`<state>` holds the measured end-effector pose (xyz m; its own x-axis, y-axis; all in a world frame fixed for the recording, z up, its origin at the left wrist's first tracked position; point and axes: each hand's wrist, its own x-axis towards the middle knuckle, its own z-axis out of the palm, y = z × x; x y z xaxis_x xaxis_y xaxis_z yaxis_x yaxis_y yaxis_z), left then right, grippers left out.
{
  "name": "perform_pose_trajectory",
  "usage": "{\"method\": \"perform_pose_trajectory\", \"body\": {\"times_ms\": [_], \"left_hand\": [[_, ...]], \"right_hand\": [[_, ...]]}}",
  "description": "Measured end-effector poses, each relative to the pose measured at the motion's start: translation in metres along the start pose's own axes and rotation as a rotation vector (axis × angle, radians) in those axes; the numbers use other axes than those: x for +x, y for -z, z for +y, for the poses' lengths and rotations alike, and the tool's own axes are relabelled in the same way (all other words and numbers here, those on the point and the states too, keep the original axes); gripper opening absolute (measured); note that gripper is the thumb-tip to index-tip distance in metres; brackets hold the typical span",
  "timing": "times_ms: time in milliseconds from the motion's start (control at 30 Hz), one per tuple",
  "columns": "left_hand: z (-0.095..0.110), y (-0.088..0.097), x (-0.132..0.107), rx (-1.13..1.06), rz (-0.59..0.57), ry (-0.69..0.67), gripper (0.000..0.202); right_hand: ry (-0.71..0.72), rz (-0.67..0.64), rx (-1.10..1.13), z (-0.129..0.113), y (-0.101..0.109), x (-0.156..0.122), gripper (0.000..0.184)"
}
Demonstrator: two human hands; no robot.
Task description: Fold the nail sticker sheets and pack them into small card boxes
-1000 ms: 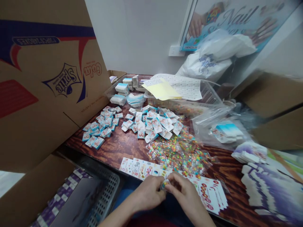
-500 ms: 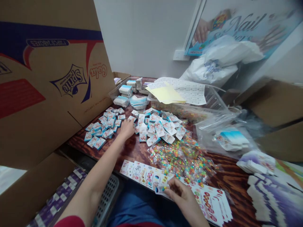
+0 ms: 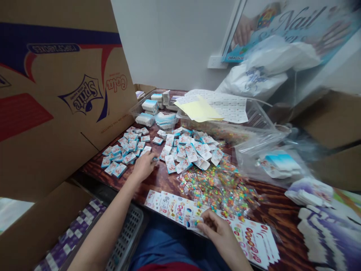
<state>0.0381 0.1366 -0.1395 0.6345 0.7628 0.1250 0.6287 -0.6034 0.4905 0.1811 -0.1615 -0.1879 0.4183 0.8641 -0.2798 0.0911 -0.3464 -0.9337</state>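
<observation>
Our right hand [image 3: 217, 234] pinches a small clear packet [image 3: 194, 223] between narrowly closed fingers, just above printed sheets [image 3: 172, 209] on the worktop [image 3: 153, 184]. The packet is light and slippery, so we take it by its edge. Our left hand [image 3: 143, 166] rests at the loose paper cards [image 3: 183, 150]: light, stiff, easiest lifted by the edges. We can't tell whether those fingers grip one.

My bare left forearm [image 3: 105, 227] reaches forward from the lower left, slanting toward the middle, and my left hand [image 3: 143, 166] is turned palm down, its fingers loosely curled. My right hand [image 3: 221, 233] sits lower and to the right, wrist angled inward, with the thumb and fingertips [image 3: 203, 220] pinched closely together.
</observation>
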Motion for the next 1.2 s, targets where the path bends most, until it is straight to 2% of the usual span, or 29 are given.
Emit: {"method": "perform_pose_trajectory", "body": {"times_ms": [100, 200, 267, 333, 400, 533, 633, 800, 1033, 1200], "left_hand": [[0.005, 0.007, -0.017, -0.17, 0.08, 0.068, 0.012], [0.015, 0.009, -0.038, -0.4, 0.106, 0.127, 0.019], [0.025, 0.007, -0.054, -0.724, 0.05, 0.188, 0.027], [0.036, 0.003, -0.069, -1.065, -0.053, 0.248, 0.044], [0.046, -0.005, -0.081, -1.231, -0.132, 0.281, 0.053], [0.061, -0.024, -0.096, -1.278, -0.195, 0.336, 0.042], [0.07, -0.035, -0.103, -1.297, -0.239, 0.362, 0.043], [0.079, -0.041, -0.111, -1.293, -0.221, 0.383, 0.047], [0.085, -0.046, -0.118, -1.174, -0.341, 0.306, 0.039], [0.095, -0.046, -0.12, -1.181, -0.31, 0.324, 0.045]], "right_hand": [[0.017, 0.006, 0.012, 0.003, 0.0, -0.001, 0.02], [0.031, 0.053, 0.075, 0.005, 0.002, -0.002, 0.025], [0.033, 0.089, 0.138, 0.001, 0.005, -0.002, 0.03], [0.03, 0.107, 0.175, -0.009, 0.009, -0.004, 0.034], [0.025, 0.129, 0.213, -0.024, 0.011, -0.006, 0.036], [-0.002, 0.149, 0.464, -0.057, 0.01, -0.007, 0.039], [-0.006, 0.169, 0.592, -0.07, 0.004, 0.0, 0.04], [-0.001, 0.246, 0.427, -0.06, 0.002, 0.013, 0.045], [0.045, 0.157, 0.284, -0.055, 0.006, 0.016, 0.042], [0.043, 0.176, 0.293, -0.046, 0.005, 0.023, 0.034]]}}
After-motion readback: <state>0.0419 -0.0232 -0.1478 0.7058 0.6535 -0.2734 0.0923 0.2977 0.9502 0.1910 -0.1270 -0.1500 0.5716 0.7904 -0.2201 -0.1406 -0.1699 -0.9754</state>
